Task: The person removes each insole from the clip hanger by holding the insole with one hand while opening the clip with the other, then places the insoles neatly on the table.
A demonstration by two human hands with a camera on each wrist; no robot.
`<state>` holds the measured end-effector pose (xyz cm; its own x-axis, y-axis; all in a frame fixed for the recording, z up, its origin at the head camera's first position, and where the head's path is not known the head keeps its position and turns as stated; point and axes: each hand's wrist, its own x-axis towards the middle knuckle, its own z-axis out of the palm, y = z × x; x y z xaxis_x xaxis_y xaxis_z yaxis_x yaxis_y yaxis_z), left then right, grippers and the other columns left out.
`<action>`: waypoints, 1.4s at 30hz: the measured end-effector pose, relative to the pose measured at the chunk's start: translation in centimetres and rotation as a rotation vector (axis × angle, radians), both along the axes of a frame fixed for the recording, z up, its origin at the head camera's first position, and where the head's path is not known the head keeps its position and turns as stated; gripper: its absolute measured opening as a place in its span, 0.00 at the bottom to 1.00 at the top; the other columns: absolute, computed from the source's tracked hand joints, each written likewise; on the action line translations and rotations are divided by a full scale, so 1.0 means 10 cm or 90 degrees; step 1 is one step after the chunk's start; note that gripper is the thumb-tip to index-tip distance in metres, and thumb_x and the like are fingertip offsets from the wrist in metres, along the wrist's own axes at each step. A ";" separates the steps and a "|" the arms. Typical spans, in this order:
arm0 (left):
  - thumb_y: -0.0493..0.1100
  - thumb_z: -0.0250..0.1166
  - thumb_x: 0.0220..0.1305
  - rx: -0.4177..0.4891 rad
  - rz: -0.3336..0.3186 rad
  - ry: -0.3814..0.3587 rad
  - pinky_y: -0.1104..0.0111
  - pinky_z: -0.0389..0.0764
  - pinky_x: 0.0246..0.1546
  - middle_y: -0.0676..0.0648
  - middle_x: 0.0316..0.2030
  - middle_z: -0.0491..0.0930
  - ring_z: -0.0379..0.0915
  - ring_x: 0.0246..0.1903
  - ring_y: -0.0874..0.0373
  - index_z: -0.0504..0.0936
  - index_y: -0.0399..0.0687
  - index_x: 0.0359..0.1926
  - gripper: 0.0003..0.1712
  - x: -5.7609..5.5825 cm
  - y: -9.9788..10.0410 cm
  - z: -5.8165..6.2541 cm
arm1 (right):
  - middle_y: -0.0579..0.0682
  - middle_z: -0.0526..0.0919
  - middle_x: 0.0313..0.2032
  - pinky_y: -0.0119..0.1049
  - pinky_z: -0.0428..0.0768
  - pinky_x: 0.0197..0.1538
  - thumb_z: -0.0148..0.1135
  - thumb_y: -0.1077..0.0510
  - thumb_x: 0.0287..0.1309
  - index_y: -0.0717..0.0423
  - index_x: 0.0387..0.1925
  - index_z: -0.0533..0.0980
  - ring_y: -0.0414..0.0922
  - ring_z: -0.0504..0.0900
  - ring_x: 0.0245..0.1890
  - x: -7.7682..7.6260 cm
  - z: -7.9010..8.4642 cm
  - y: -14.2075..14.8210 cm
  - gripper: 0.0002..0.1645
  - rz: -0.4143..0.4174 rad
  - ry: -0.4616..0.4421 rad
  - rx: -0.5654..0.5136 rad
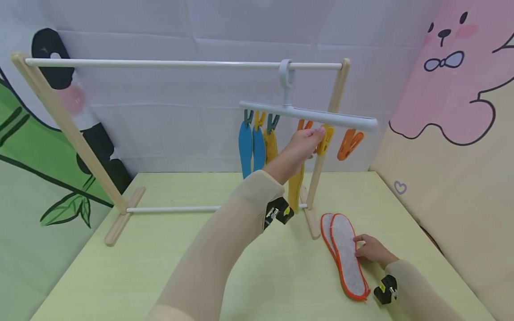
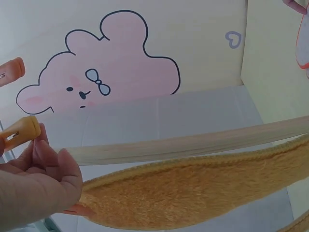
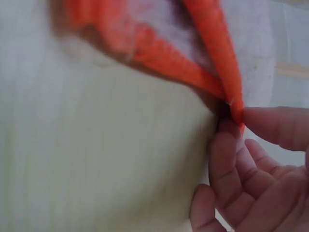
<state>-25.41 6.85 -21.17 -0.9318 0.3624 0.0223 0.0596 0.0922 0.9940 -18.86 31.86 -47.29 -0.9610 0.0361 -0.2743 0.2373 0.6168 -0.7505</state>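
My left hand is raised under a white hanger and pinches a yellow clothespin hanging from it. In the left wrist view, the thumb and fingers are at this clothespin, and a fuzzy yellow insole hangs beside them. Down on the table, my right hand pinches the edge of the upper of two grey insoles with orange trim. The right wrist view shows thumb and finger on that orange edge. The second grey insole lies mostly covered beneath.
The hanger hooks over the white top bar of a wooden rack. Blue insoles and another yellow insole hang from green and yellow clothespins at its left. An orange clothespin dangles at the right end.
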 end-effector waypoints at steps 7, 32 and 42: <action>0.53 0.51 0.73 0.011 0.007 0.007 0.66 0.69 0.42 0.51 0.34 0.74 0.67 0.36 0.55 0.78 0.40 0.50 0.22 -0.02 -0.04 0.00 | 0.49 0.77 0.26 0.36 0.72 0.32 0.58 0.65 0.55 0.78 0.53 0.65 0.43 0.74 0.26 -0.05 0.07 -0.05 0.26 0.030 -0.013 0.025; 0.48 0.54 0.72 0.019 0.053 -0.024 0.71 0.67 0.38 0.48 0.41 0.76 0.66 0.33 0.58 0.76 0.43 0.57 0.19 -0.10 -0.21 -0.03 | 0.65 0.73 0.52 0.47 0.72 0.52 0.49 0.60 0.70 0.68 0.65 0.60 0.59 0.73 0.53 -0.47 0.96 -0.96 0.26 0.156 0.281 -0.136; 0.46 0.54 0.72 0.003 0.070 -0.027 0.64 0.71 0.51 0.49 0.45 0.78 0.70 0.42 0.55 0.78 0.47 0.55 0.16 -0.16 -0.33 -0.06 | 0.69 0.69 0.56 0.56 0.62 0.63 0.47 0.58 0.72 0.70 0.67 0.56 0.63 0.66 0.59 -0.58 1.17 -1.14 0.29 0.171 0.263 -0.219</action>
<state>-26.98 3.60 -21.73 -0.9662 0.2574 -0.0159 0.0079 0.0914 0.9958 -24.68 20.46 -35.63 -0.9538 -0.2474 0.1706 -0.2467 0.3202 -0.9147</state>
